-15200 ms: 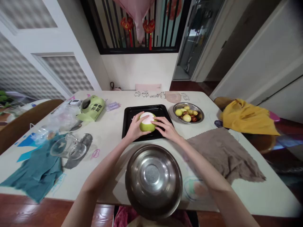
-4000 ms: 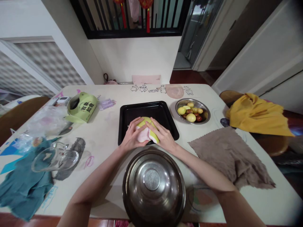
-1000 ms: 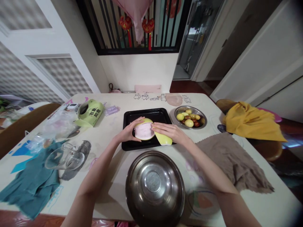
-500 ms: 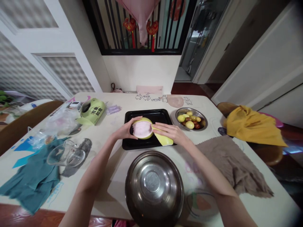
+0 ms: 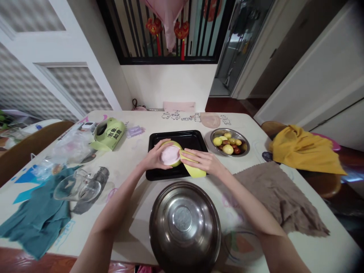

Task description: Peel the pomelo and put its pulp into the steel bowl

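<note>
A yellow-green pomelo point(image 5: 170, 155) rests over a black tray point(image 5: 159, 173), its pale pink pith bared on the side facing me. My left hand point(image 5: 156, 154) is wrapped round its left side, thumb below and fingers on top. On the right, my right hand point(image 5: 203, 161) grips a broad flap of pomelo peel point(image 5: 195, 170), which still seems joined to the fruit at its right edge. The fingers of that hand lie over the peel and hide part of it.
Nearest me stands a large steel bowl point(image 5: 184, 223). A smaller bowl point(image 5: 246, 151) of yellow and brown fruit is right of the tray. A glass jug point(image 5: 68, 189), teal cloth point(image 5: 42, 216), green printed bag point(image 5: 112, 134) lie left; a brown cloth point(image 5: 278, 193) lies right.
The peel flap has swung a little further down and left along with my right hand. My left hand has shifted slightly over the pomelo, which appears turned a little.
</note>
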Available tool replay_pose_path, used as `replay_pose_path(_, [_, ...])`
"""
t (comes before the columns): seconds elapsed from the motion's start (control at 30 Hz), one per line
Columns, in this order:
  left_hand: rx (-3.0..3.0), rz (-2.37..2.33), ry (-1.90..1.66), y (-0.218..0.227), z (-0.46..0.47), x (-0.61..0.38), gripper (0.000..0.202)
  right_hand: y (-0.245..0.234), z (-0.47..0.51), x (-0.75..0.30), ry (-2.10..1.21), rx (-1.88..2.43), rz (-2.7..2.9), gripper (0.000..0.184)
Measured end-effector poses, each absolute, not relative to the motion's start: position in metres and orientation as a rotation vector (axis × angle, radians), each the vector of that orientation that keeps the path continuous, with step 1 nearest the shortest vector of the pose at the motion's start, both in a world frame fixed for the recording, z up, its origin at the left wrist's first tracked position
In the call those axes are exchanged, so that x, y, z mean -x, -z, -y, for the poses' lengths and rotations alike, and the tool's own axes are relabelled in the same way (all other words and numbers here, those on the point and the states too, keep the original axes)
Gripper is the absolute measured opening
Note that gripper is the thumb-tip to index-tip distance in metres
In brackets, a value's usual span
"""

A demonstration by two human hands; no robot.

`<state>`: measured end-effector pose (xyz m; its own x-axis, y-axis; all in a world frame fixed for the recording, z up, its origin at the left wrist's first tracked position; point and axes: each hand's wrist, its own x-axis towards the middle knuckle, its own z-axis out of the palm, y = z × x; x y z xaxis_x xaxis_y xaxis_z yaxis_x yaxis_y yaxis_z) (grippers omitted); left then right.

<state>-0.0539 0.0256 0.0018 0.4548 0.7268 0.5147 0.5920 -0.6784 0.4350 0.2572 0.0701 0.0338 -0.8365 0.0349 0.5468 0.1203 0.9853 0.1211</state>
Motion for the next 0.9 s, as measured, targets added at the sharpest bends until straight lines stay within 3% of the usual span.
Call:
replay_pose_path(0.47, [-2.370,-0.913,-1.084,-0.006,-0.030,0.080,0.096,-0.051,-0.063,-0.263,0.152,0.054,2.495,0.056])
replay_pose_path(0.63, [-2.302,-1.044,-1.108,-0.004,-0.028,0.080,0.096,-0.059,-0.072,-0.281,0.291,0.301,2.378,0.060])
replay_pose_path(0.9, [-2.623,-1.124,-1.009,-0.004,-0.023,0.043,0.099,-0.023,-0.094,-0.268,0.278,0.580,2.517,0.056])
